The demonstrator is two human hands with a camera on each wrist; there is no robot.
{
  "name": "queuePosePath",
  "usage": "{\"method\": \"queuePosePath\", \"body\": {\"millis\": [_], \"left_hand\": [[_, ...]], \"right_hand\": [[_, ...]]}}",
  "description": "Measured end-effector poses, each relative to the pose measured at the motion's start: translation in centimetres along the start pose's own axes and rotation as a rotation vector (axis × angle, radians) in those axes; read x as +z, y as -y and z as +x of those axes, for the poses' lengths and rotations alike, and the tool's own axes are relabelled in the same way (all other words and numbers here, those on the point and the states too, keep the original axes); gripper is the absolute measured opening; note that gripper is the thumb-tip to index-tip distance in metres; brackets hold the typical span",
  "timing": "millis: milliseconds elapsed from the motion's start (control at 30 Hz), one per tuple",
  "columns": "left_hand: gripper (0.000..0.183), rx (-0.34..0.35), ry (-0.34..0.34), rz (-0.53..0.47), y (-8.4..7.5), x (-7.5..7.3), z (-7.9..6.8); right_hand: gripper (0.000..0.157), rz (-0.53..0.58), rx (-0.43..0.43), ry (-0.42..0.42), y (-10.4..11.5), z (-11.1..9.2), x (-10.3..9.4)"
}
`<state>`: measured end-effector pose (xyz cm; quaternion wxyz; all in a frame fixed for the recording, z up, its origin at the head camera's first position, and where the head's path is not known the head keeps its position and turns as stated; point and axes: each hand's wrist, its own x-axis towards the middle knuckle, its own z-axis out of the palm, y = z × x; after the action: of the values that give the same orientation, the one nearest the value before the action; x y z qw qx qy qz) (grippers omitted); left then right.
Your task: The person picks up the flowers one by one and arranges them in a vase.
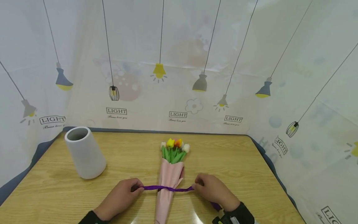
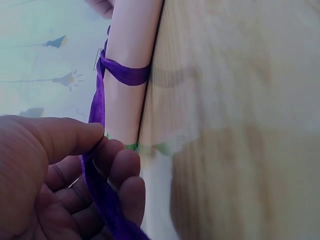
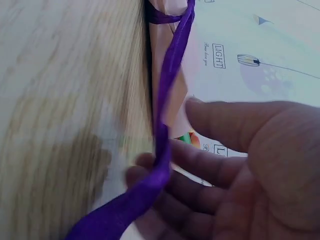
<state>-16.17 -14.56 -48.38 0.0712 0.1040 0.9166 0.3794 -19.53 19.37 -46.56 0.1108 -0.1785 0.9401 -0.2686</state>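
Observation:
A bouquet of tulips [image 1: 174, 151] in pink wrapping paper [image 1: 169, 174] lies on the table, blooms pointing away. A purple ribbon [image 1: 179, 189] circles the paper and crosses at its front. Left of the bouquet, my left hand [image 1: 123, 194] pinches one ribbon end between thumb and fingers, its tail hanging past the palm in the left wrist view. On the other side is my right hand [image 1: 213, 189]. In the right wrist view its thumb [image 3: 220, 117] stands apart from the loosely bent fingers, and the ribbon [image 3: 167, 100] runs across the fingertips.
A white vase [image 1: 86, 157] stands upright at the left of the wooden table [image 1: 229, 155]. Behind the table's far edge hangs a pale curtain [image 1: 139, 37] printed with lamps, and it wraps round both sides.

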Motion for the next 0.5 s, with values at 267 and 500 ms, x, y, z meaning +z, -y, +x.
{"method": "queuePosePath", "body": {"millis": [267,500], "left_hand": [[0.017,0.061,-0.051,0.027,-1.4,0.2,0.7],[0.01,0.205,-0.037,0.053,-3.5,1.4,1.3]], "right_hand": [[0.015,0.092,-0.109,-0.077,2.7,0.5,0.2],[0.009,0.054,-0.225,-0.081,5.4,1.3,1.9]]}}
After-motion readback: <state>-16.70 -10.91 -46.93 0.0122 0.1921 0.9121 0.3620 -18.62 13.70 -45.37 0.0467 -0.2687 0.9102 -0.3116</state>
